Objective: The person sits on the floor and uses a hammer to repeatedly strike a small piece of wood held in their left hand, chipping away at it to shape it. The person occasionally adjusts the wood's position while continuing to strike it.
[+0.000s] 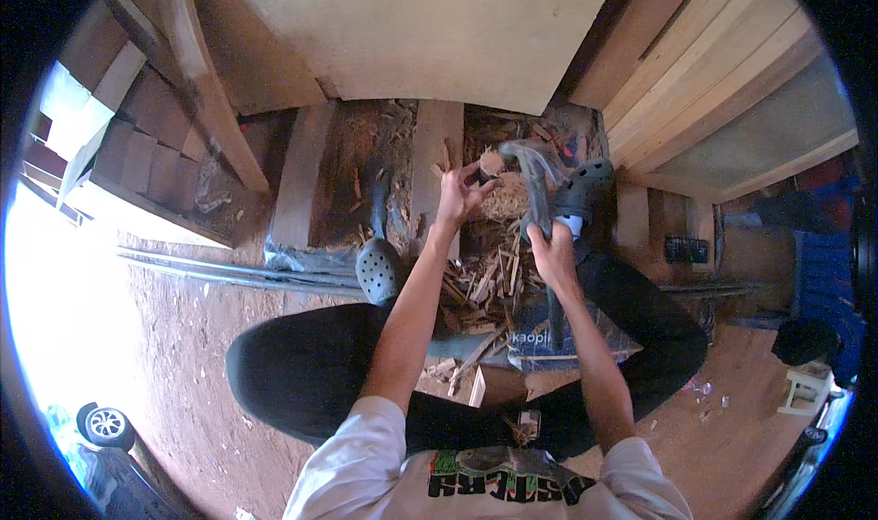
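Note:
My left hand [460, 195] pinches a small, pale, round-ended piece of wood [492, 162], held upright over a chipped wooden block [503, 202]. My right hand [553, 246] is wrapped around the handle of an adze-like tool [540, 191]. Its grey head, smeared by motion, is raised just right of the wood piece and appears apart from it. Between my feet and nearer to me lies a heap of wood chips and splinters [489, 278]. My feet, in grey clogs [378, 271], stand on either side of the block.
Wooden beams [437, 168] lie ahead, below a large plywood panel [421, 35]. Stacked planks [713, 72] lean at the right. A printed blue sack [567, 337] lies under my right forearm. A cream stool [807, 390] stands at far right; a car wheel [105, 424] shows at lower left.

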